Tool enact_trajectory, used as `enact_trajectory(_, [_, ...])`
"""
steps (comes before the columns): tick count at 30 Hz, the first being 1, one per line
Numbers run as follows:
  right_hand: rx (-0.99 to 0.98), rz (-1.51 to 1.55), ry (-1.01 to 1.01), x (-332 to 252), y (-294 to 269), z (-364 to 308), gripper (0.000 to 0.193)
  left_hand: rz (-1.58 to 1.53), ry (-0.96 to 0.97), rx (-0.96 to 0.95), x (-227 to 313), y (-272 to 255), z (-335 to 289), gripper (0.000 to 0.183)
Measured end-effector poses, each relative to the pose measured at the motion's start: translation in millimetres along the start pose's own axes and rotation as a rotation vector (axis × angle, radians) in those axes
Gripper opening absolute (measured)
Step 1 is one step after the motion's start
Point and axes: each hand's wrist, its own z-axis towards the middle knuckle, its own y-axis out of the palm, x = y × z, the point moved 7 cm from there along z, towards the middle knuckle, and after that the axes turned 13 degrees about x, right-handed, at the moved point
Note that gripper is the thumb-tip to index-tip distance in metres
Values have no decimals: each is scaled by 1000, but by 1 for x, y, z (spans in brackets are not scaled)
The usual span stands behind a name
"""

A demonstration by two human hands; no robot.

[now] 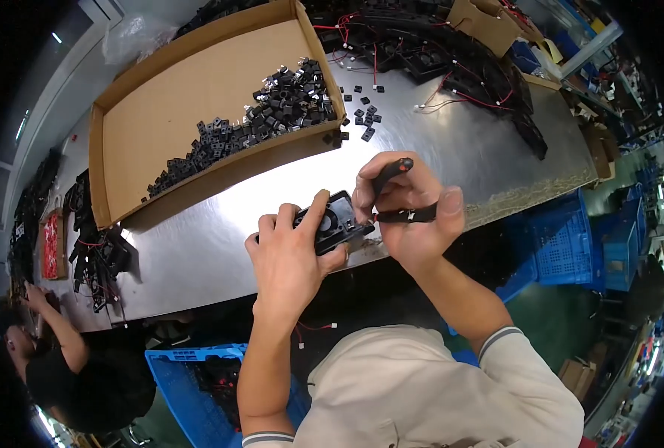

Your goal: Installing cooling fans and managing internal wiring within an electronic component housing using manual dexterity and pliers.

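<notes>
Over shiny metal (197, 257), casing (340, 212) looks boxy; pliers (388, 177), curved.

strong white glare washed across the middle of the metal desk (190, 257). the picture's corners fell to black, and straight edges bowed outward.

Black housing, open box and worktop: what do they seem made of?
Black housing: probably moulded plastic with a slight sheen, going by its thin, shaped rim.
Open box: likely cardboard, matt brown, with folded walls.
Worktop: seemingly bare metal, perhaps stainless steel, given its smooth silvery surface and bright glare.
</notes>
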Motion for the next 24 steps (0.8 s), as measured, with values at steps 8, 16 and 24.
enact_trajectory(8, [39,-2,4,10,-1,-1,96,4,-36,-15,-2,0,-1,73])
enact_trajectory(16, [63,7,-4,11,-1,-3,96,-33,-35,-12,-4,3,-2,74])
enact_trajectory(24, [27,-100,-38,7,3,-9,99,-25,-46,-31,-3,4,-2,74])
